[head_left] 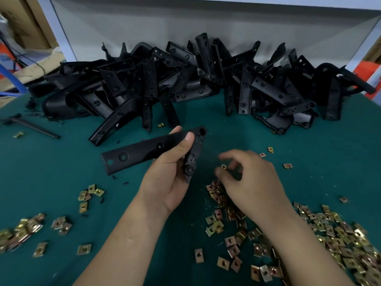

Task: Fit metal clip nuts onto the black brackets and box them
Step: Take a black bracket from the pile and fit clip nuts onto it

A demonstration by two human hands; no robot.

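Bracket in hand: one black plastic angled bracket (142, 154) is held at centre of view above the dark green cloth-covered table (61, 172). Its long flat arm, with round holes in the face, runs out toward 9 o'clock, and its shorter arm drops past the palm toward 6 o'clock.

The left hand (171, 178) grips this bracket at the bend, fingers curled round the underside and the thumb (189, 137) pressed on the top face.

The right hand (253, 178) sits just beside it at 3 o'clock, apart from the bracket. Thumb and forefinger are pinched on one small brass-coloured square metal clip nut (223, 166). The remaining fingers are blurred (they appear loosely curled, but their exact set cannot be told).

Stock noted:
- A heap of black plastic brackets (185, 83) lies across the table from 10 to 2 o'clock, against a white back panel (206, 21).
- The main scatter of loose brass-coloured clip nuts (329, 234) lies at 4 to 5 o'clock, reaching under the right wrist.
- A smaller cluster of clip nuts (20, 230) lies at 8 o'clock, with a few more (88, 195) nearer centre.
- A thin black rod (35, 126) lies flat at 9 o'clock.
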